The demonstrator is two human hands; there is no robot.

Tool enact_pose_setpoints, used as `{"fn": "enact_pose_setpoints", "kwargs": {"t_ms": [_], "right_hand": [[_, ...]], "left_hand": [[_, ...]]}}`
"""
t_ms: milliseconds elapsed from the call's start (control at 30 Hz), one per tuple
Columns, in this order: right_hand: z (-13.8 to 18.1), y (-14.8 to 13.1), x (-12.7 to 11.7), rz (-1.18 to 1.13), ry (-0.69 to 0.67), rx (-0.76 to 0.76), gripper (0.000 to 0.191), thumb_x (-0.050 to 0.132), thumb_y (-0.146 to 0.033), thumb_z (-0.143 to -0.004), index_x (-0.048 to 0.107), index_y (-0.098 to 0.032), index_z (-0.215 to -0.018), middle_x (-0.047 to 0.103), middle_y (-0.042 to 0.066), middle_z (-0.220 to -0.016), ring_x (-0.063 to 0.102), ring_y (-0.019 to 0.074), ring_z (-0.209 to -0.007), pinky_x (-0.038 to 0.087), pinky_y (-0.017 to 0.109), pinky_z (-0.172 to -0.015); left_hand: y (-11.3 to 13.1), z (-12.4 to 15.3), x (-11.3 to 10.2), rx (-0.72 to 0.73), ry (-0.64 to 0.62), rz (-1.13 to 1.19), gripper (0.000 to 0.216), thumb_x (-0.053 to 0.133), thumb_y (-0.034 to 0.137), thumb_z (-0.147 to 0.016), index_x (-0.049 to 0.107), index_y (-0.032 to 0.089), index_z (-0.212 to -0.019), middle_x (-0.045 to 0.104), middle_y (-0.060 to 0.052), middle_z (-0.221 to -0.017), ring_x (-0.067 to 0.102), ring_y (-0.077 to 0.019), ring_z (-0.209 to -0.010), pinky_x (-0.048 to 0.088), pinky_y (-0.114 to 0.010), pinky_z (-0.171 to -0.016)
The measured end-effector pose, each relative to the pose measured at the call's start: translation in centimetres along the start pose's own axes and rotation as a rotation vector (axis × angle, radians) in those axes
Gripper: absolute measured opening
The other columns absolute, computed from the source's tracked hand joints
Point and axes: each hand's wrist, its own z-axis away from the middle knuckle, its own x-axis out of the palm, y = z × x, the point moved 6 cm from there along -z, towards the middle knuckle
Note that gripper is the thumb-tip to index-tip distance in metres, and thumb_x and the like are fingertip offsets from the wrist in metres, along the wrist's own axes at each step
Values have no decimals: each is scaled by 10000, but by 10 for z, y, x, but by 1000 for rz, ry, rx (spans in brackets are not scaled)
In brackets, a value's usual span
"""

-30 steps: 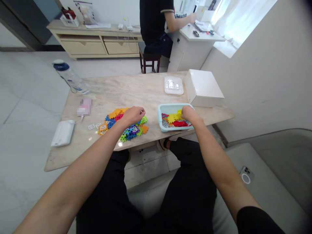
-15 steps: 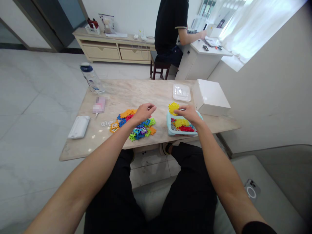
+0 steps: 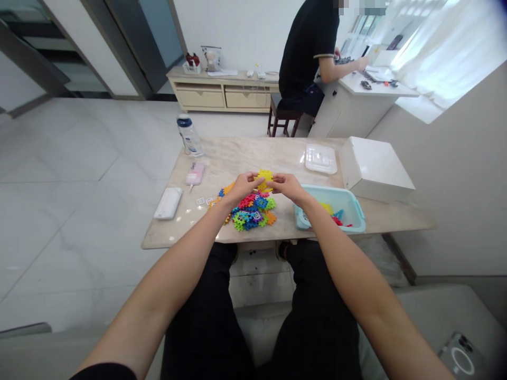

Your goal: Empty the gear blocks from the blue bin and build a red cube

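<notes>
A yellow gear-shaped plastic piece [image 3: 265, 178] is held up between both hands above the table. My left hand [image 3: 246, 187] grips its left edge, with the thumb across the front. On the opposite edge, the fingers of my right hand [image 3: 285, 186] are closed. Beneath my left hand lies a pile of colourful gear pieces [image 3: 250, 215] in blue, green, red, orange and purple. To the right, partly behind my right forearm, stands a light-blue plastic basket [image 3: 355, 211] with yellow, red and blue pieces inside.
On the marble-patterned table [image 3: 237, 153] are a water bottle [image 3: 190, 138], a white power bank [image 3: 168, 203], a pink item [image 3: 195, 173], a clear plastic container [image 3: 320, 158] and a white box [image 3: 378, 169]. A person [image 3: 307, 53] sits at a white desk beyond.
My right hand has carried the yellow gear piece left, away from over the basket. My left hand has met it and now grips it too. The view has swung left.
</notes>
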Motion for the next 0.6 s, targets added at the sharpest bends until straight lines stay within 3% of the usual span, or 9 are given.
{"fn": "enact_pose_setpoints", "kwargs": {"t_ms": [167,333,467,600], "right_hand": [[-19,4,25,29,-43,35,361,924,-464,-787,721,-174,-862,740,22,-842,666,139,-763,589,267,-738],[-35,5,46,124,-58,-24,371,865,-514,-778,754,-166,-845,706,8,-769,572,131,-689,476,255,-631],[-43,5,51,260,-9,-111,346,787,-506,-799,760,-161,-815,675,-2,-722,530,142,-672,412,277,-624],[-47,5,53,403,51,-152,275,717,-434,-854,761,-164,-823,693,5,-741,547,157,-685,401,283,-646]], "left_hand": [[-8,10,-29,-15,86,6,441,864,399,-898,741,145,-1237,802,-124,-1185,759,-210,-971,624,-306,-772],[-13,22,-57,-65,158,14,505,909,321,-854,723,142,-1288,805,-124,-1180,778,-202,-967,624,-294,-799],[-22,29,-73,-106,173,16,408,882,278,-857,742,138,-1214,815,-114,-1100,774,-180,-888,628,-291,-795],[-36,31,-95,-172,302,-123,354,837,227,-856,744,131,-1184,822,-113,-1001,784,-199,-816,635,-308,-769]]}}
